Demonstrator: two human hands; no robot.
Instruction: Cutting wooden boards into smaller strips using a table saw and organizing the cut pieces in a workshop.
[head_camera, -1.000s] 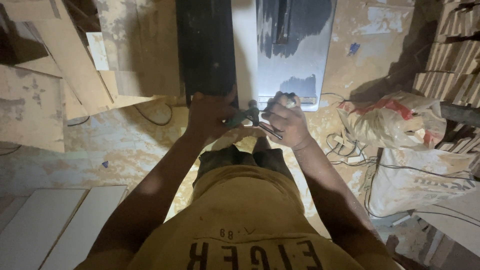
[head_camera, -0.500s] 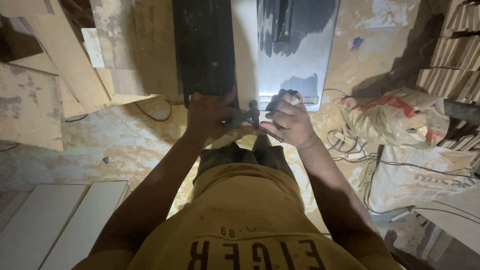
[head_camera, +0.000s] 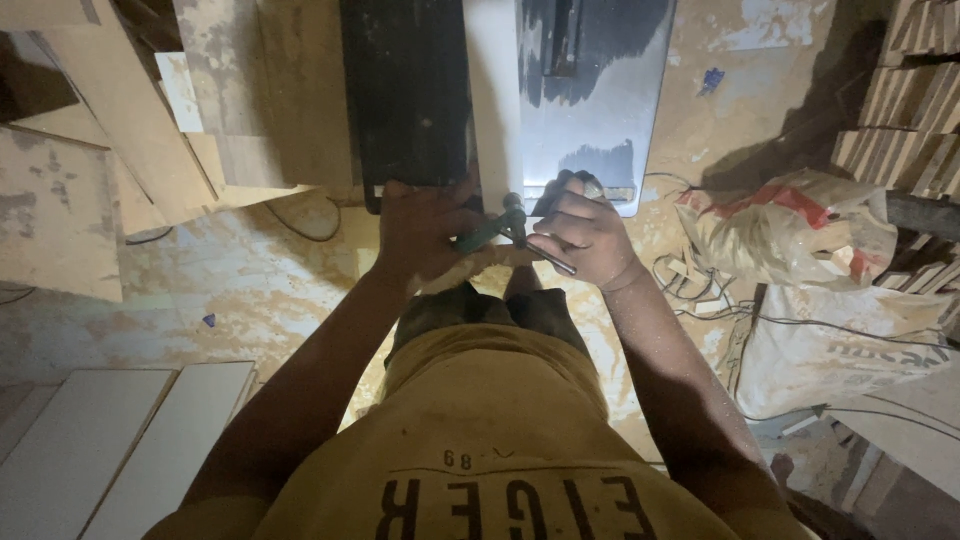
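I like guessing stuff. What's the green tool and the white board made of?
The green tool looks like painted metal: smooth, with a shiny grey tip. The white board is probably laminated wood, glossy and flat; its core isn't visible.

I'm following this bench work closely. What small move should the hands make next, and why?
Probably steady the green-handled tool before pressing on: the left hand grips its handle, the right hand pinches a thin metal rod at its head, right at the white board's end.
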